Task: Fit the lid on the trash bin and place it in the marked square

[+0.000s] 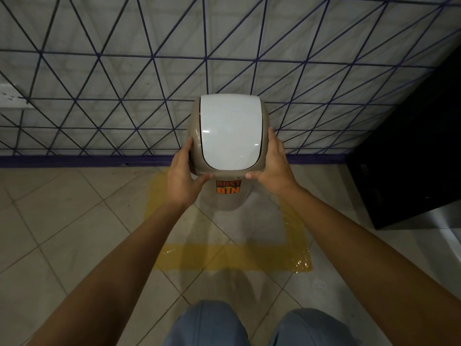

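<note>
A beige trash bin (228, 199) with an orange "DUST BIN" label stands inside the yellow taped square (232, 257) on the tiled floor, close to the wall. Its lid (230, 131), beige with a white swing flap, sits on top of the bin. My left hand (183, 174) grips the lid's left side, thumb along the front edge. My right hand (273, 163) grips the right side in the same way. The bin's body is mostly hidden under the lid.
A wall with a purple triangle pattern (124, 83) rises right behind the bin. A black cabinet (411, 158) stands at the right. A white socket plate (12, 96) is on the wall at left. My knees (249, 325) show at the bottom.
</note>
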